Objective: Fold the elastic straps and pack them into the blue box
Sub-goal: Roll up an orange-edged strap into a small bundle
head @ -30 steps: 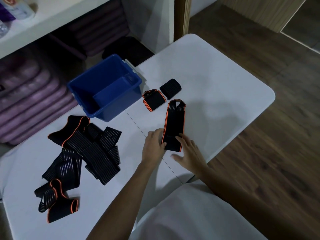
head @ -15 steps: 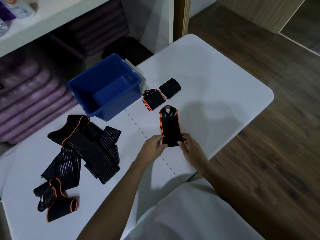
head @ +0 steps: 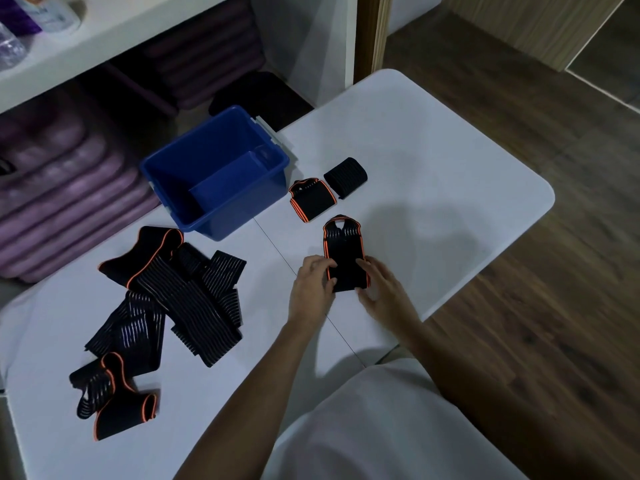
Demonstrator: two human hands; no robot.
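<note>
A black elastic strap with orange edging (head: 343, 247) lies folded lengthwise on the white table (head: 433, 174). My left hand (head: 313, 285) pinches its near left edge and my right hand (head: 379, 289) holds its near right edge. Two folded straps rest beyond it: an orange-edged one (head: 311, 200) and a plain black one (head: 345, 175). The blue box (head: 211, 171) stands open at the back, with nothing inside. A loose pile of unfolded straps (head: 173, 296) sprawls on the left half of the table.
Another crumpled orange-edged strap (head: 114, 396) lies near the table's left front. Purple rolled mats (head: 62, 188) fill the shelf behind the table. Wooden floor (head: 554, 271) lies to the right, past the table's edge.
The strap under my hands has been folded shorter, its far end pulled closer. Both hands have shifted from pressing its near end flat to gripping its sides.
</note>
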